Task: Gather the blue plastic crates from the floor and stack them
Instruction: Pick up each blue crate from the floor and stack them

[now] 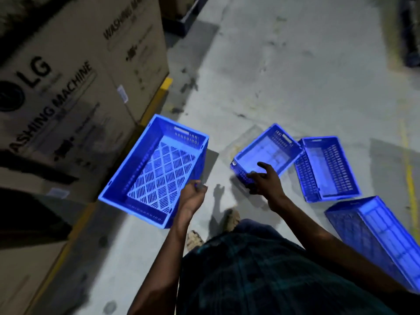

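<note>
Four blue crates, concrete floor point(284, 76).
Left hand point(193, 194) grasps upright crate point(156, 171); right hand point(263, 180), fingers spread, over tilted crate point(268, 151).

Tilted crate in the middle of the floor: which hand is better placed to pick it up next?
Right. The right hand is open at the tilted crate's near rim, while the left hand grips the big crate.

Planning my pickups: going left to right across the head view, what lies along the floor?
Washing machine cartons → held crate → left hand → right hand over tilted crate → upright crate → overturned crate.
</note>
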A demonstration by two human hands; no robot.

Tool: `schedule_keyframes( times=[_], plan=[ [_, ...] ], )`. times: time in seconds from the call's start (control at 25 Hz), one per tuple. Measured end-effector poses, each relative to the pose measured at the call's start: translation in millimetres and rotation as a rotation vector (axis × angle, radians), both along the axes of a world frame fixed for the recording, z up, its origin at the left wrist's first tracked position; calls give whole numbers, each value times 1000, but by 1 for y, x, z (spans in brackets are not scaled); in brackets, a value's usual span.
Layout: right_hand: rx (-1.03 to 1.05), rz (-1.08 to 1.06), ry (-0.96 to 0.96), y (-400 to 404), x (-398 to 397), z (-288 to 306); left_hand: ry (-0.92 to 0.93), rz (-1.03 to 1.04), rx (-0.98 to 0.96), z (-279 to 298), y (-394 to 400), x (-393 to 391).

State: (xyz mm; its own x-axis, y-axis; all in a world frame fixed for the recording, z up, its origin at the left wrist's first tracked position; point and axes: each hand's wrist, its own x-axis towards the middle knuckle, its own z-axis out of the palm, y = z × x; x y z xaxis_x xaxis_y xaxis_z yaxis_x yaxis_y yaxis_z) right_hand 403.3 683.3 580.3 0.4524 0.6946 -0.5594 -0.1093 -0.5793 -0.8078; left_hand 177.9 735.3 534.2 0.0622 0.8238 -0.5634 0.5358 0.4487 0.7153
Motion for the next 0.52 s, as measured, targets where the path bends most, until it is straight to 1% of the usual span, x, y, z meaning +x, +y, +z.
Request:
schedule_keyframes(
  times=[0.12,0.24,0.32,0.4,0.52],
  plan=[
    [93,-105,40,-13,31,13,-60,-80,98,19,0,36],
    [138,-146,37,-23,74,11,-119,-61,151,27,-2,73],
    [144,-113,1,-30,111,8,-132,-16,172,22,-2,102],
    [166,-45,-126,-34,144,7,-154,48,150,20,-3,126],
    [247,134,-425,-36,209,4,-219,78,156,18,-1,181]
  ],
)
